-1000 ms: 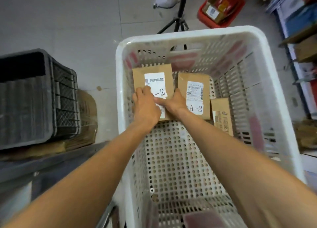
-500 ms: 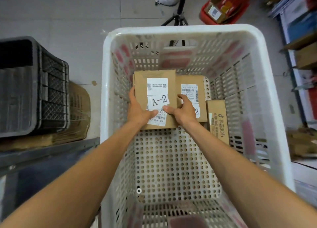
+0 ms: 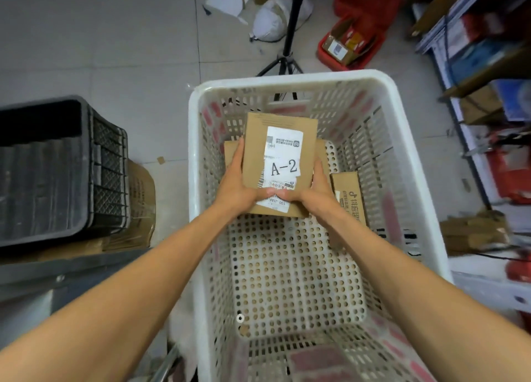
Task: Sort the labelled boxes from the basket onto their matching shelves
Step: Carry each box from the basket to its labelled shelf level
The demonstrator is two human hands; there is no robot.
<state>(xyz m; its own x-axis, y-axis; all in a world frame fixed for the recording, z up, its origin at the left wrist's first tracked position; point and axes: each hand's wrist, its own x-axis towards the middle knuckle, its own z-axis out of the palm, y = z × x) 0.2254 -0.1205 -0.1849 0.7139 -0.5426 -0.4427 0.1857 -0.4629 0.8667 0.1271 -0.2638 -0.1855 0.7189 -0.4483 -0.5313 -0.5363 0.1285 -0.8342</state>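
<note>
A white perforated basket [image 3: 287,78] stands in front of me on the floor. Both hands hold a flat cardboard box with a white label reading A-2 [image 3: 280,151] above the basket's far end. My left hand [image 3: 237,186] grips its left edge and my right hand [image 3: 314,192] grips its right edge, thumbs meeting on the label's lower part. A second cardboard box [image 3: 231,150] lies beneath, mostly hidden. A third box [image 3: 349,197] leans on edge near the basket's right wall.
A black plastic crate [image 3: 57,166] sits to the left on flattened cardboard [image 3: 140,197]. Beyond the basket are a tripod [image 3: 287,51], a white bag [image 3: 273,19] and a red bin of boxes [image 3: 353,45]. Shelves [image 3: 488,94] run along the right.
The A-2 box has come up off the basket floor and shifted right, now covering the neighbouring box. Both hands moved from its near edge to its two sides.
</note>
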